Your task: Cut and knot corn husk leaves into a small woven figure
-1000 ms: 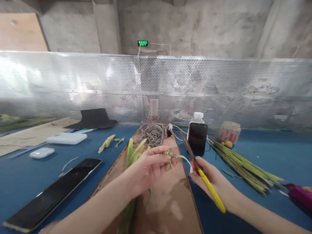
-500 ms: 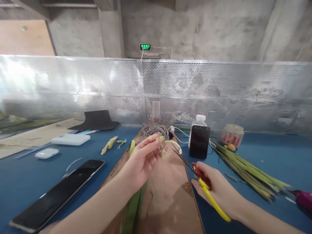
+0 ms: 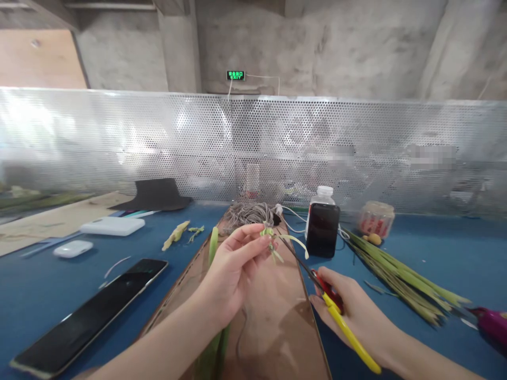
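Observation:
My left hand (image 3: 232,269) pinches a small knotted piece of green leaf (image 3: 270,237) between thumb and fingers, held above a brown cardboard board (image 3: 273,311). A pale leaf strip curls off the knot to the right. My right hand (image 3: 354,311) grips yellow-and-red scissors (image 3: 336,311), whose dark blades point up and left and reach the leaf knot. Long green leaves (image 3: 214,338) lie on the board under my left forearm.
On the blue table (image 3: 59,285): a dark tablet (image 3: 87,314) front left, a white earbud case (image 3: 73,248), a white power bank (image 3: 112,226), grey twine (image 3: 249,214), a propped black phone (image 3: 322,230) before a bottle, a bundle of leaf stalks (image 3: 404,279), a magenta object (image 3: 493,323). Perforated metal screen (image 3: 253,148) behind.
My left hand lifted the leaf knot and then lowered it slightly. The scissors swung from beside the knot until the blades met the leaf strip.

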Demonstrator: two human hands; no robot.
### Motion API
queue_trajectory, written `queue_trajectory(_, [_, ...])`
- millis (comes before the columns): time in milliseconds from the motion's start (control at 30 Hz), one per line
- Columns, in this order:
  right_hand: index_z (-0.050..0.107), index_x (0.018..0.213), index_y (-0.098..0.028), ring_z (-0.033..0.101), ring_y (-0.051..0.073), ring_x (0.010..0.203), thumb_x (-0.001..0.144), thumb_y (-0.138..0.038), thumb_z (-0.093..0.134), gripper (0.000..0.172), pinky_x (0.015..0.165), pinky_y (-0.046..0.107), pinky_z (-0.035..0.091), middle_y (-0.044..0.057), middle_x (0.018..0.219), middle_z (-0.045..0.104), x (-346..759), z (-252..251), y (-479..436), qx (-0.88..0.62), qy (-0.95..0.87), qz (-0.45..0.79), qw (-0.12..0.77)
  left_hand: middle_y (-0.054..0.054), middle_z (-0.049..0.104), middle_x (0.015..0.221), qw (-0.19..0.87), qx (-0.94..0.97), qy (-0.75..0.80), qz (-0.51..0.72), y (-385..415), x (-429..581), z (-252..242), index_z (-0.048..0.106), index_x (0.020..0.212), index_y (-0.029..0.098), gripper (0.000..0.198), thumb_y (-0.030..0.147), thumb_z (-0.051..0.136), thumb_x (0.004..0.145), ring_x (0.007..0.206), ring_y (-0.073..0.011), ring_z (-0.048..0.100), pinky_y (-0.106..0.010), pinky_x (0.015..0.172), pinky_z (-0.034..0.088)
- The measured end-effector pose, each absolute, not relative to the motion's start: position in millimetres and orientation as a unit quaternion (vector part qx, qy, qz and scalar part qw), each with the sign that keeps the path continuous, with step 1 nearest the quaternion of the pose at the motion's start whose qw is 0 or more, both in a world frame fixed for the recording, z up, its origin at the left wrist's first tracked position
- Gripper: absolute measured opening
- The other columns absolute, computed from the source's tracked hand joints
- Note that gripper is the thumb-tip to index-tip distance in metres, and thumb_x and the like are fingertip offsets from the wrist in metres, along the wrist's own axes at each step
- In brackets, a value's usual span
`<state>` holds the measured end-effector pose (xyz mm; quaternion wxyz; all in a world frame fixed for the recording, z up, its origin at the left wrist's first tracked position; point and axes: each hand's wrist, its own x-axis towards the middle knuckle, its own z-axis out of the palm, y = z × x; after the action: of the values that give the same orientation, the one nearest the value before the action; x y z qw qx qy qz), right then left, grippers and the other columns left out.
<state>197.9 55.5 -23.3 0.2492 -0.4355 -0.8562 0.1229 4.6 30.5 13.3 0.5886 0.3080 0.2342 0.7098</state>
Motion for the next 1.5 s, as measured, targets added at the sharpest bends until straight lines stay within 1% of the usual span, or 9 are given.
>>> queue_trajectory(133, [0.031, 0.062, -0.020, 0.035, 0.008, 0.048, 0.075, -0.025, 0.042, 0.017, 0.045, 0.020, 0.028, -0.005, 0.054, 0.038, 197.0, -22.5, 54.1, -0.431, -0.853, 0.143, 0.258, 0.001, 0.062, 0.070, 0.587, 0.325, 0.252, 0.697, 31.1, 6.5, 7.7, 0.062, 0.078, 0.016, 0.023, 0.010, 0.072, 0.059, 0.069, -0.0091, 0.061, -0.017, 0.067, 0.048])
queue_trajectory(233, [0.031, 0.061, -0.020, 0.035, 0.008, 0.048, 0.075, -0.026, 0.040, 0.018, 0.044, 0.020, 0.028, -0.005, 0.054, 0.038, 196.5, -22.2, 53.7, -0.434, -0.850, 0.153, 0.257, 0.002, 0.061, 0.068, 0.589, 0.334, 0.250, 0.692, 31.3, 9.5, 4.9, 0.061, 0.076, 0.016, 0.021, 0.009, 0.072, 0.060, 0.068, -0.0089, 0.060, -0.019, 0.070, 0.048])
queue_trajectory(433, [0.031, 0.060, -0.020, 0.032, 0.009, 0.048, 0.075, -0.026, 0.039, 0.018, 0.043, 0.020, 0.026, -0.005, 0.053, 0.035, 195.9, -23.4, 53.9, -0.422, -0.852, 0.168, 0.258, 0.003, 0.061, 0.070, 0.594, 0.363, 0.233, 0.679, 30.5, 12.3, 1.9, 0.062, 0.078, 0.016, 0.019, 0.007, 0.068, 0.063, 0.070, -0.0076, 0.059, -0.018, 0.072, 0.045])
queue_trajectory(533, [0.031, 0.061, -0.020, 0.031, 0.009, 0.048, 0.076, -0.025, 0.038, 0.018, 0.044, 0.020, 0.027, -0.005, 0.054, 0.034, 196.9, -27.1, 54.4, -0.414, -0.850, 0.178, 0.273, 0.002, 0.061, 0.071, 0.590, 0.375, 0.239, 0.673, 29.5, 12.6, 0.5, 0.062, 0.077, 0.016, 0.017, 0.008, 0.068, 0.064, 0.071, -0.0076, 0.058, -0.018, 0.072, 0.044])
queue_trajectory(700, [0.033, 0.062, -0.020, 0.032, 0.008, 0.048, 0.077, -0.025, 0.040, 0.017, 0.044, 0.020, 0.028, -0.005, 0.055, 0.035, 198.3, -31.4, 55.0, -0.406, -0.845, 0.193, 0.291, 0.002, 0.060, 0.072, 0.587, 0.384, 0.243, 0.670, 28.5, 13.4, 0.0, 0.061, 0.077, 0.016, 0.016, 0.008, 0.068, 0.065, 0.072, -0.0082, 0.057, -0.020, 0.075, 0.043])
queue_trajectory(800, [0.033, 0.061, -0.020, 0.032, 0.008, 0.048, 0.076, -0.024, 0.042, 0.018, 0.044, 0.020, 0.027, -0.006, 0.054, 0.035, 197.6, -29.8, 54.4, -0.403, -0.845, 0.197, 0.290, 0.002, 0.060, 0.074, 0.585, 0.384, 0.244, 0.671, 28.0, 13.5, 0.1, 0.061, 0.077, 0.016, 0.016, 0.009, 0.068, 0.064, 0.074, -0.0087, 0.058, -0.021, 0.075, 0.043])
queue_trajectory(1067, [0.032, 0.061, -0.020, 0.031, 0.009, 0.048, 0.076, -0.024, 0.040, 0.018, 0.044, 0.020, 0.027, -0.006, 0.055, 0.034, 197.5, -27.0, 53.0, -0.405, -0.847, 0.203, 0.279, 0.002, 0.061, 0.072, 0.588, 0.368, 0.253, 0.675, 28.2, 13.6, 1.4, 0.062, 0.076, 0.016, 0.018, 0.009, 0.070, 0.061, 0.073, -0.0101, 0.059, -0.021, 0.074, 0.044])
queue_trajectory(1300, [0.030, 0.060, -0.020, 0.029, 0.008, 0.049, 0.074, -0.022, 0.042, 0.018, 0.045, 0.020, 0.026, -0.006, 0.054, 0.033, 196.5, -22.1, 51.5, -0.413, -0.845, 0.211, 0.267, 0.002, 0.061, 0.071, 0.589, 0.369, 0.251, 0.673, 28.8, 13.8, 1.4, 0.060, 0.076, 0.016, 0.017, 0.009, 0.069, 0.063, 0.072, -0.0093, 0.059, -0.021, 0.074, 0.043])
queue_trajectory(1500, [0.031, 0.060, -0.020, 0.029, 0.008, 0.048, 0.074, -0.024, 0.042, 0.019, 0.044, 0.020, 0.026, -0.006, 0.054, 0.034, 196.1, -22.3, 50.0, -0.417, -0.844, 0.210, 0.263, 0.002, 0.060, 0.072, 0.590, 0.371, 0.244, 0.674, 29.5, 13.8, 1.1, 0.059, 0.075, 0.016, 0.017, 0.008, 0.068, 0.063, 0.072, -0.0095, 0.059, -0.021, 0.074, 0.043])
